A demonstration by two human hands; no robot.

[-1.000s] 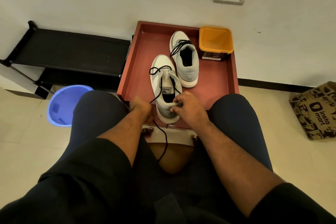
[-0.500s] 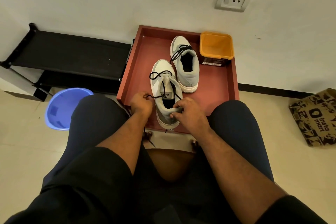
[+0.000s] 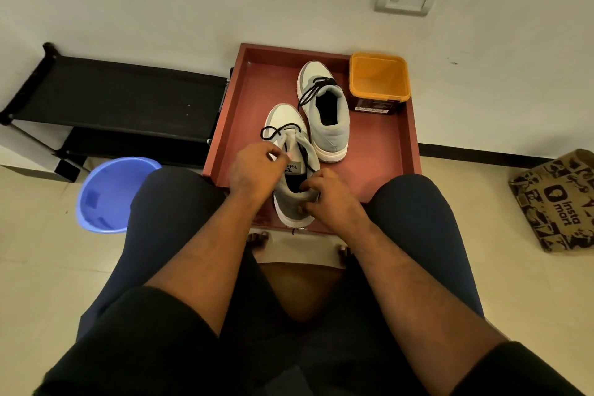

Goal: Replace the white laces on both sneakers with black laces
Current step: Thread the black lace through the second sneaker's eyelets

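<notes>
Near sneaker (image 3: 291,170) lies toe-to-wall at tray (image 3: 385,151) front edge; left hand (image 3: 257,167) pinches lace (image 3: 273,132) at tongue, right hand (image 3: 328,193) grips heel collar.

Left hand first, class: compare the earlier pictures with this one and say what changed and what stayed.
The left hand moved from beside the near sneaker up over its tongue, fingers pinched there. The loose black lace end below the tray is gone from sight. The right hand keeps its grip on the heel collar; the far sneaker stayed.
</notes>
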